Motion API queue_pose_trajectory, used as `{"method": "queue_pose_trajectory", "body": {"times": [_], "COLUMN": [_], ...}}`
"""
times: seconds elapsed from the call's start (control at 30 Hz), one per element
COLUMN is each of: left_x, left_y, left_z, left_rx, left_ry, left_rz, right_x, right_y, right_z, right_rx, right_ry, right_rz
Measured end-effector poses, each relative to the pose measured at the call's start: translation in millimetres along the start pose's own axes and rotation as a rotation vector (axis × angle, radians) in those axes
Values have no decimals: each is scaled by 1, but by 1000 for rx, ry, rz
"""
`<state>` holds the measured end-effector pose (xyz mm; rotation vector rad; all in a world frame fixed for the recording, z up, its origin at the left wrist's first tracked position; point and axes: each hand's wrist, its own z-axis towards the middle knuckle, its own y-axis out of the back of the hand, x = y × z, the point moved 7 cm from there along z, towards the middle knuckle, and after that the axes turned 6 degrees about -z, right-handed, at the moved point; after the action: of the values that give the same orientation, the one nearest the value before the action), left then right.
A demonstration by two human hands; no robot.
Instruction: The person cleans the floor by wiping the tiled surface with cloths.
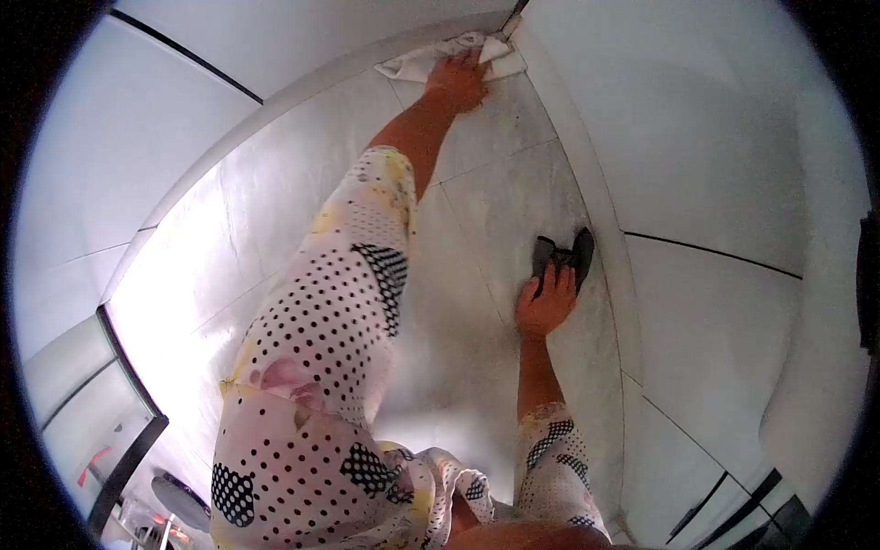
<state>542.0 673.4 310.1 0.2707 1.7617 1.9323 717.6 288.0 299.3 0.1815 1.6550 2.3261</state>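
Note:
My left hand [456, 81] is at the top centre, its fingers pressed down on a crumpled white cloth [417, 66] in the floor corner. The fingertips partly sink into the cloth's folds. Lower and to the right, my right hand [552, 301] lies with spread fingers on a dark grey item [583, 249], which looks like a cloth or pad with two raised ends. It rests on the grey tiled floor [458, 275] beside the right-hand base edge. My palm covers part of this item.
White panels with dark gaps [715, 302] rise on the right, and more white panels [137, 128] stand at the upper left. A dark-edged opening [128, 367] at the lower left shows a dark round item [181, 500]. Dotted sleeves fill the lower middle.

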Motion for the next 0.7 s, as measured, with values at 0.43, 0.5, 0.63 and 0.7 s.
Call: {"method": "queue_pose_trajectory", "body": {"times": [0.43,0.5,0.63,0.7], "left_x": [205,220,177,135], "left_y": [78,84,80,68], "left_z": [-270,-313,-292,-241], "left_rx": [-134,-204,-265,-300], "left_ry": [185,125,62,-87], "left_rz": [-38,-45,-189,-186], "right_x": [2,1,0,-3], "right_y": [4,6,3,1], "right_z": [-1,3,3,4], "right_rx": [-64,-59,-32,2], "right_ry": [-3,-3,-19,-26], "right_rz": [28,50,19,6]}}
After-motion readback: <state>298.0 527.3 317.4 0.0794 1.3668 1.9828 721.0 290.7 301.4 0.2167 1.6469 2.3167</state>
